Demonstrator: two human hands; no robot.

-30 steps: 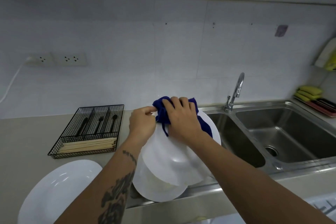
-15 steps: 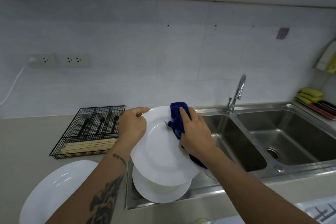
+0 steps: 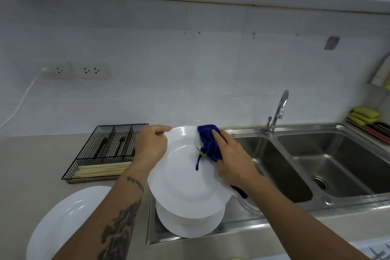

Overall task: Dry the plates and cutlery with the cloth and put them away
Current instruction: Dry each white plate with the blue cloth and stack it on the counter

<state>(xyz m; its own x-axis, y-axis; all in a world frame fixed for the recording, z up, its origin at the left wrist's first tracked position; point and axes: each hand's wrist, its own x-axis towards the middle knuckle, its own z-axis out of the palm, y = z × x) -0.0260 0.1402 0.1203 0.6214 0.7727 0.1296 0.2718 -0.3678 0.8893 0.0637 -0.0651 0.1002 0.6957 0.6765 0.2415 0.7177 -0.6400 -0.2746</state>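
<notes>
white tiled wall (image 3: 147, 53); beige counter (image 3: 31, 164); steel double sink (image 3: 337, 164)

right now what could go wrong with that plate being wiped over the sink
1. The left hand holds the plate only by its far rim; the right hand pressing the blue cloth could tip or slip it.
2. If it drops, it would likely land on the stacked plates directly below and chip them.
3. The cloth's loose tail hangs under the right wrist and might snag.
</notes>
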